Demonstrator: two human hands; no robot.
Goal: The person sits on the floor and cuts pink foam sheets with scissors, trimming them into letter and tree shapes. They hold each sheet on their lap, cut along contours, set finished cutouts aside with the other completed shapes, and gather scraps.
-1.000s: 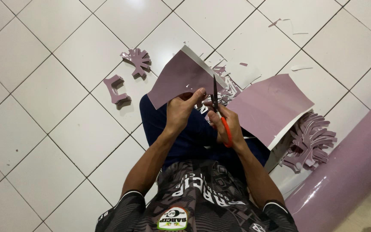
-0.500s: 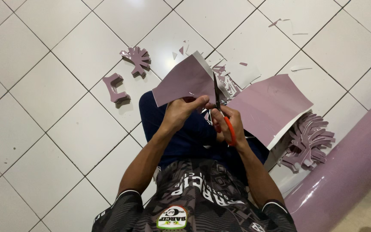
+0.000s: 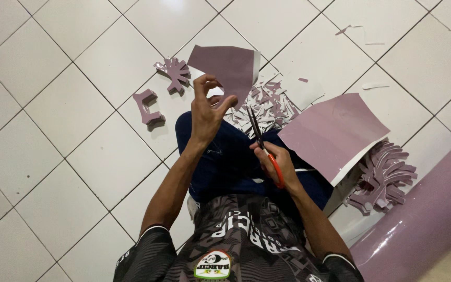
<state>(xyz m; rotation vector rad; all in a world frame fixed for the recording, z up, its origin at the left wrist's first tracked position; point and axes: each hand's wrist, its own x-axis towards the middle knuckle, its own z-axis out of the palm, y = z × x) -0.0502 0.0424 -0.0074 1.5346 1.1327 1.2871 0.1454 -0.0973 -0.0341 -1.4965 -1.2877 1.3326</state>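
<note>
Fingers of our left hand (image 3: pixel 207 112) pinch the lower edge of a mauve card piece (image 3: pixel 229 69), lifted above the knee, thumb and forefinger closed on it, the others spread loose. Our right hand (image 3: pixel 276 163) is wrapped around orange-handled scissors (image 3: pixel 261 145), blades nearly closed and pointing up toward the card, just short of it.

Risk as we judge it — the pinch is thin and at one edge, so the card could flop or twist as the blades bite, giving a ragged cut. Blade tips sit close to the left thumb; a slip could nick it.

Surface is a white tiled floor (image 3: pixel 69 156), no tabletop. A heap of scraps (image 3: pixel 267 104) lies past the knee, a larger mauve sheet (image 3: pixel 335 133) on the right, cut-out shapes (image 3: pixel 176 73) on the left, more stacked (image 3: pixel 384 175) beside a glossy mauve pipe (image 3: pixel 429 219).
</note>
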